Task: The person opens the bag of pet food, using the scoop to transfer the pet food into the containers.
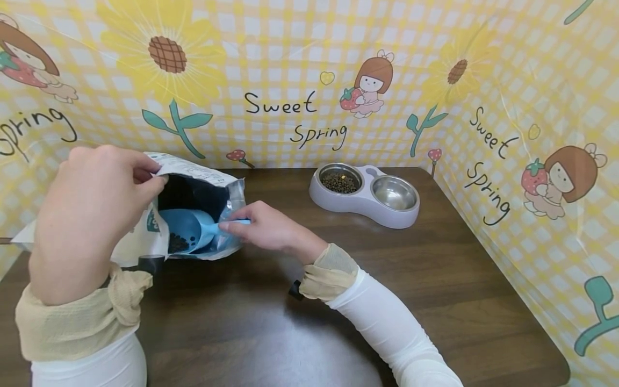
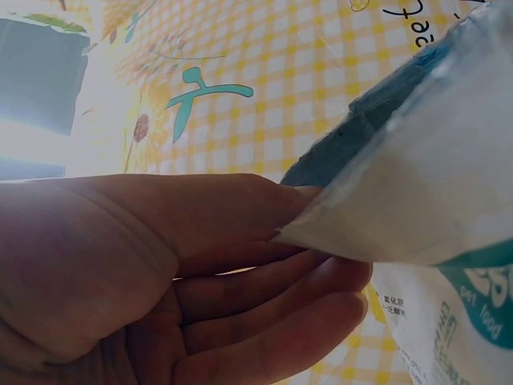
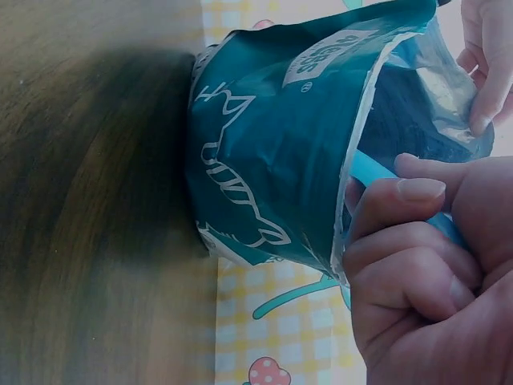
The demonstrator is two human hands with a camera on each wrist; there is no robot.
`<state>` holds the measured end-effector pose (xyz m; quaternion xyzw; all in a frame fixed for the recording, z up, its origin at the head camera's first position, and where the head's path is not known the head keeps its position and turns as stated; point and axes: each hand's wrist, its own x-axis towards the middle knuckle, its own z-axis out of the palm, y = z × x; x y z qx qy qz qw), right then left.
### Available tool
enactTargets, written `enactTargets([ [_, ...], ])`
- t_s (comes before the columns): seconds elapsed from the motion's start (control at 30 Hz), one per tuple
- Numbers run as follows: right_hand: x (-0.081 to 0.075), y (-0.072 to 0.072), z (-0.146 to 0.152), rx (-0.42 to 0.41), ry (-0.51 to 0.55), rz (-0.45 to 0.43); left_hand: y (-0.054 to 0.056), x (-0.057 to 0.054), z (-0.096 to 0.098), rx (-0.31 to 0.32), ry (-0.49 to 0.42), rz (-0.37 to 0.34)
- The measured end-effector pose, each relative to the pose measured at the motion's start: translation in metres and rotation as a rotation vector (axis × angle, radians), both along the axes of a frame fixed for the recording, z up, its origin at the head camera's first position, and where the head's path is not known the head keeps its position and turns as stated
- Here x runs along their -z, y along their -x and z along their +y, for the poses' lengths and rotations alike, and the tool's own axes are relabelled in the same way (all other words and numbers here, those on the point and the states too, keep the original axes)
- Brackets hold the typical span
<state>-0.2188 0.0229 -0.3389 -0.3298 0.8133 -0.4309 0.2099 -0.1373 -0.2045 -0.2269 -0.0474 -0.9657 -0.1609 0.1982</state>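
A pet food bag point(image 1: 140, 239) lies tilted on the table with its mouth facing right. My left hand point(image 1: 92, 199) pinches the upper rim of the bag between thumb and fingers, as the left wrist view point(image 2: 240, 273) also shows. The blue scoop point(image 1: 191, 223) is inside the mouth, dark kibble point(image 1: 178, 243) lying in and beside its bowl. Its handle point(image 3: 373, 171) is gripped by my right hand point(image 1: 268, 226), thumb on top and fingers curled beneath. In the right wrist view the bag's teal side point(image 3: 272, 152) with a white animal outline faces the camera.
Toward the back right stands a pale lilac double bowl point(image 1: 345, 203). Its left steel bowl holds brown kibble point(image 1: 338, 183); the right steel bowl point(image 1: 394, 193) shows bare metal. A yellow checked cloth point(image 1: 271, 64) with printed flowers walls the back and right of the brown wooden table point(image 1: 232, 333).
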Motion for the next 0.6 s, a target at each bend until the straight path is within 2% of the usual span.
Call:
enactTargets([
  [0.2,-0.0012,0.0004,0.0018,0.02,0.053,-0.121,-0.0004,-0.0006,0.0014,-0.008,-0.014,-0.008],
  [0.6,-0.0034,0.003,0.0059,0.092,0.087,-0.302,-0.0011,0.0013,0.0017,-0.016,-0.004,-0.024],
])
